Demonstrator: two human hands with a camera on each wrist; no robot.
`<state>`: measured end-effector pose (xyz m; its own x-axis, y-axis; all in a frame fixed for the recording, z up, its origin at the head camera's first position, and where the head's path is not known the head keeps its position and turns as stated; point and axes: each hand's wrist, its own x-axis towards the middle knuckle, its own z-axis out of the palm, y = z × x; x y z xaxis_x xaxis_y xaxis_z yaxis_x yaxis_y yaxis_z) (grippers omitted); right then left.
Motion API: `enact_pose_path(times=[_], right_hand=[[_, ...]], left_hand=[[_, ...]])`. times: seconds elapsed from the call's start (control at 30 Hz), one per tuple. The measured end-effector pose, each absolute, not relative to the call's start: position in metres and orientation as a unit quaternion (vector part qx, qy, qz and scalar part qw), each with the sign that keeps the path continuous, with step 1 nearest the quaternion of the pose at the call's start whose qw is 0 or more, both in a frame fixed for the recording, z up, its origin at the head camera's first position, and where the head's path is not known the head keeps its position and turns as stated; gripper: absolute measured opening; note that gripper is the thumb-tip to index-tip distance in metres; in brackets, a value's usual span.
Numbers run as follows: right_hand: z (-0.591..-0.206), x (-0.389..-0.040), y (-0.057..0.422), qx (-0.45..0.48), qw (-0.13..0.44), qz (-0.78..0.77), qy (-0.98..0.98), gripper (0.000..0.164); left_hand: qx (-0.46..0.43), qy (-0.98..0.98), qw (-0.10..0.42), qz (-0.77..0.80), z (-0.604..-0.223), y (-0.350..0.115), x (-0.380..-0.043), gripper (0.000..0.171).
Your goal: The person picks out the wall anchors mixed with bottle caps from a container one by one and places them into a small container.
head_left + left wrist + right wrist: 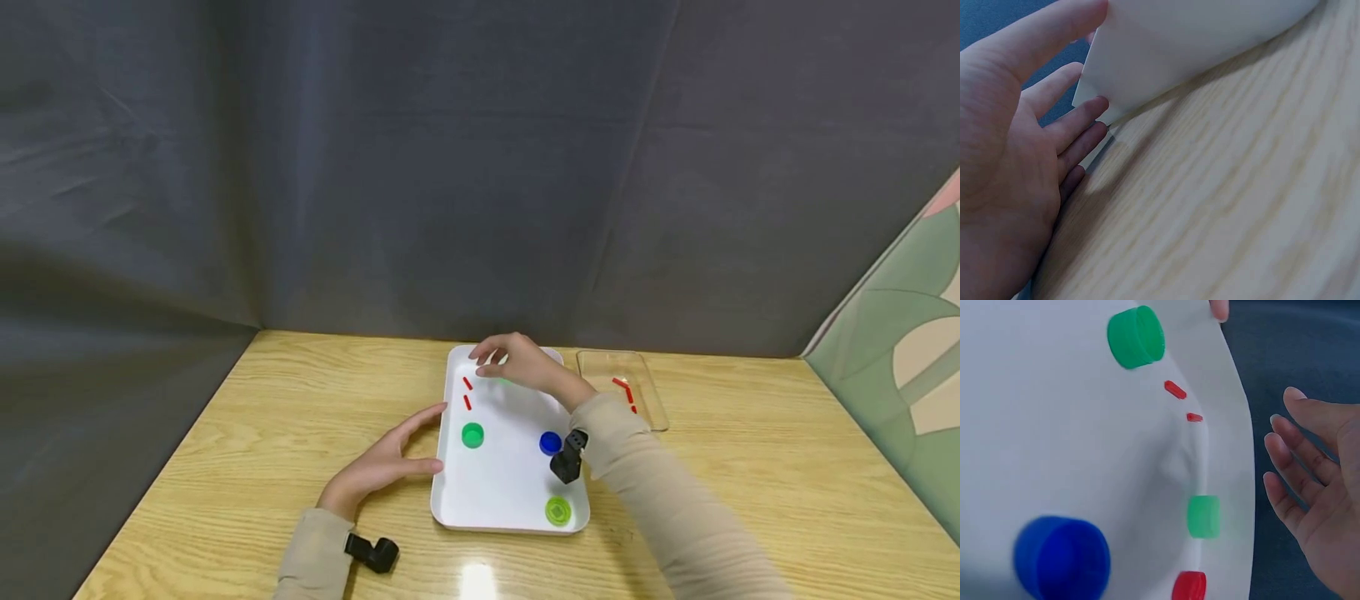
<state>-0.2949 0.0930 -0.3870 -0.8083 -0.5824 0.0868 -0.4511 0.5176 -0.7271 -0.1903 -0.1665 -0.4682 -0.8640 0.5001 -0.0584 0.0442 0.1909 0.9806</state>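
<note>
A white tray lies on the table. My left hand rests at its left edge, thumb and fingers spread, fingertips touching the wall. My right hand is above the tray's far end, fingers loosely bent and apart; the right wrist view shows nothing between them. Below and left of it lie two short red sticks. A green bottle cap, a blue cap and a yellow-green cap sit in the tray. The right wrist view also shows a light green cap and a red cap, mostly hidden from the head view.
To the right of the white tray is a clear shallow tray with red sticks in it, partly behind my right forearm. A dark curtain hangs behind the wooden table. A patterned panel stands at the right.
</note>
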Motion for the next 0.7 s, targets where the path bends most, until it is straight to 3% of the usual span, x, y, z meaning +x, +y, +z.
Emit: enact_pose_path(times=[0.7], right_hand=[[-0.423,-0.300,0.075,-0.335,0.097,-0.390,0.852,0.017]], left_hand=[[0.187,0.744,0.188,0.614,-0.467,-0.166,-0.189,0.080]])
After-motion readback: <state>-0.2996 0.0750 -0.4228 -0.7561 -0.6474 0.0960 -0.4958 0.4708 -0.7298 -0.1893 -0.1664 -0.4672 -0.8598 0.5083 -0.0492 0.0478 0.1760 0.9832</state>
